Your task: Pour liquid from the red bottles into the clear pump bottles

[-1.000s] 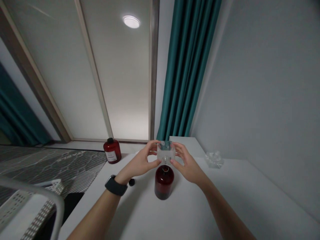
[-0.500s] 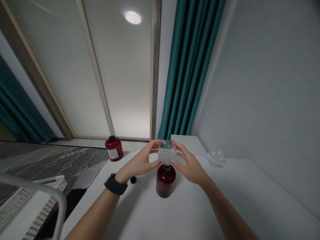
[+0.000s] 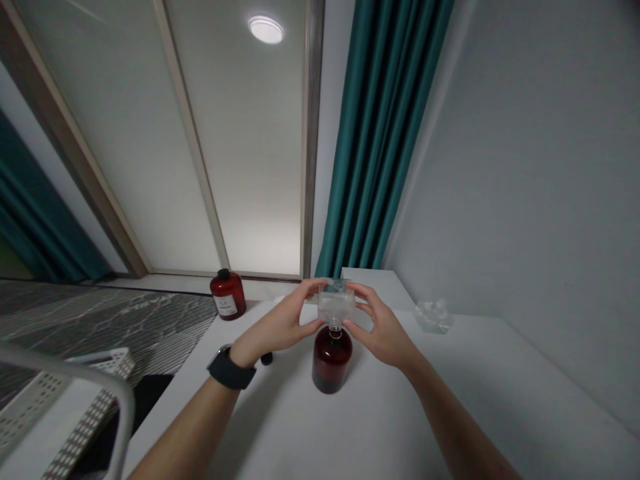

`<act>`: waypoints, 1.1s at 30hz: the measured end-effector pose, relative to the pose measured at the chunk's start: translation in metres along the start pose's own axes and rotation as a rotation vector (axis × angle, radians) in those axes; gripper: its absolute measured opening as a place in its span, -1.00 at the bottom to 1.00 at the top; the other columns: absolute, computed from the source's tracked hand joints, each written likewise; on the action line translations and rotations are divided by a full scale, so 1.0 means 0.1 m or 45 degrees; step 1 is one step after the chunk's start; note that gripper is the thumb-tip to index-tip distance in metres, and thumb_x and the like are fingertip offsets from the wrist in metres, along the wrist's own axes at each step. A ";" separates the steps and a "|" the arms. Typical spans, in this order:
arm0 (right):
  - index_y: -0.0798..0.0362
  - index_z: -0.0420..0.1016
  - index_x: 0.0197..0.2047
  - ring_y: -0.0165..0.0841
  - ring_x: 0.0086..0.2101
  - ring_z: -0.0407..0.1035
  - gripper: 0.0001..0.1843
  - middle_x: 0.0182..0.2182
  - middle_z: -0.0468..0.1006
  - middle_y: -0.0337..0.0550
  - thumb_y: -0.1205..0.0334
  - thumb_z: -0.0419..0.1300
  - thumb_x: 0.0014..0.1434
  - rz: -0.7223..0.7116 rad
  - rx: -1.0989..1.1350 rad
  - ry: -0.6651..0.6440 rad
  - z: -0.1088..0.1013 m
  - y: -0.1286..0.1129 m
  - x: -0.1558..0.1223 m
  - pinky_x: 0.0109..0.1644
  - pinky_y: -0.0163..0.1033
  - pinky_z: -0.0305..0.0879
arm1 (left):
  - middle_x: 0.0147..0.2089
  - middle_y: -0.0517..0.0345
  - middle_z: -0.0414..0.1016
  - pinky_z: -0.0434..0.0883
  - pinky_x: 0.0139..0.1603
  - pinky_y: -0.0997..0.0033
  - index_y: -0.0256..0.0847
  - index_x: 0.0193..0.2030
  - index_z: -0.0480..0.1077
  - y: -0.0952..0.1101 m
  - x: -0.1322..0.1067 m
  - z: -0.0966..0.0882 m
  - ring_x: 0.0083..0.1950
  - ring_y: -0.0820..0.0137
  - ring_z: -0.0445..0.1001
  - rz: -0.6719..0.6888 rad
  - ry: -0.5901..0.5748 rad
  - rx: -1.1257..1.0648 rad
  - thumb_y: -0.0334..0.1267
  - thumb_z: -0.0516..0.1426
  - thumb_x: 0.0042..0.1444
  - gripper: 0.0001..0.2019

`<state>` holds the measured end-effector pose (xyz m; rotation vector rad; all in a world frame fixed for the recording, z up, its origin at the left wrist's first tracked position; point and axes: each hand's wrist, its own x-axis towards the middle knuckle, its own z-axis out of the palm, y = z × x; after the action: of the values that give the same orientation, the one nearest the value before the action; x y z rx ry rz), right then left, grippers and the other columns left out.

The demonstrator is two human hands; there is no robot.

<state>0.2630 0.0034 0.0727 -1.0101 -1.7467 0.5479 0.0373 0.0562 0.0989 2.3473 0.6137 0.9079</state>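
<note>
The left hand (image 3: 289, 321) and right hand (image 3: 377, 330) hold a clear bottle (image 3: 337, 307) by its sides, neck down, over the dark red bottle (image 3: 331, 368) on the desk (image 3: 300, 427). It should help to keep both hands still and the neck straight. A second ago the neck was higher; now it is at the red bottle's mouth, maybe touching.
</note>
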 end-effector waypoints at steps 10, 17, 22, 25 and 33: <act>-0.18 0.19 0.25 -0.18 0.27 0.22 -0.38 0.25 0.30 -0.08 0.36 0.23 0.17 -0.031 -0.007 -0.003 -0.01 -0.01 -0.01 0.31 0.12 0.29 | 0.36 -0.11 0.27 0.29 0.36 -0.11 -0.04 0.43 -0.10 -0.03 -0.02 -0.01 0.34 0.07 0.32 -0.088 0.022 0.135 -0.25 0.26 0.17 -0.20; -0.20 0.20 0.24 -0.16 0.26 0.22 -0.39 0.23 0.31 -0.10 0.38 0.22 0.17 -0.059 -0.011 0.016 0.00 -0.01 -0.01 0.31 0.13 0.29 | 0.35 -0.06 0.28 0.33 0.33 -0.08 -0.04 0.39 0.01 -0.01 -0.01 -0.01 0.32 0.10 0.34 -0.052 0.048 0.166 -0.25 0.25 0.17 -0.28; -0.19 0.19 0.24 -0.16 0.26 0.21 -0.39 0.23 0.29 -0.08 0.39 0.22 0.18 -0.090 -0.021 0.021 0.01 -0.02 -0.01 0.31 0.14 0.29 | 0.35 -0.06 0.27 0.33 0.33 -0.07 -0.05 0.38 0.02 0.00 -0.01 -0.02 0.31 0.10 0.34 -0.038 0.057 0.183 -0.25 0.26 0.17 -0.29; -0.19 0.18 0.24 -0.15 0.26 0.21 -0.39 0.22 0.28 -0.08 0.39 0.21 0.18 -0.101 -0.025 0.018 0.00 -0.03 -0.01 0.31 0.15 0.28 | 0.35 -0.06 0.27 0.34 0.33 -0.07 -0.04 0.38 0.01 -0.01 -0.02 -0.02 0.31 0.11 0.35 -0.025 0.059 0.185 -0.26 0.26 0.17 -0.28; -0.21 0.17 0.24 -0.17 0.27 0.18 -0.37 0.22 0.26 -0.10 0.41 0.21 0.17 -0.106 -0.019 0.019 0.01 -0.05 -0.01 0.32 0.14 0.27 | 0.34 -0.07 0.27 0.35 0.31 -0.08 -0.04 0.38 0.01 -0.01 -0.02 -0.03 0.29 0.10 0.36 0.005 0.063 0.193 -0.27 0.26 0.17 -0.28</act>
<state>0.2601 -0.0006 0.0755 -0.9452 -1.7734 0.4742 0.0333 0.0565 0.0991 2.4667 0.7216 0.9537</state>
